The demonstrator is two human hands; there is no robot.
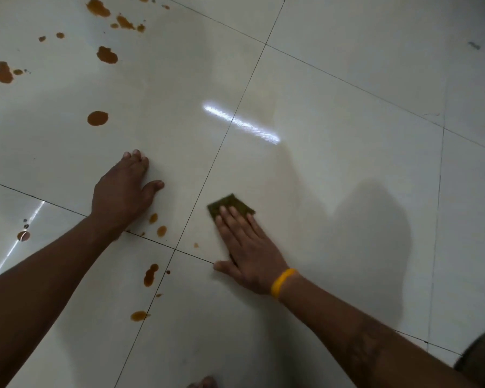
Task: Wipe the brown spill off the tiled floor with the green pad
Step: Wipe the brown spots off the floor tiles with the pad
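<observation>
**Head view: pad flat on pale tile, brown drops to the left**

Head camera looks down on a glossy, off-white tiled floor (347,65) crossed by thin dark grout lines, with a bright streak of reflected light near the middle and a soft grey shadow to the right. Brown spill (106,55) lies scattered as blots and drops across the upper left tiles, with more small drops near the grout crossing and further down toward the lower edge of the view.

Green pad (230,204) is a dark olive, roughly square piece lying flat on the tile just right of a grout line. The right hand (248,247) presses it down with straight, spread fingers; its far corners stick out beyond the fingertips. A yellow wristband (282,282) circles that wrist.

The left hand (123,189) rests palm-down on the bare tile, fingers straight and together, holding nothing, with two brown drops just beside its wrist.
</observation>
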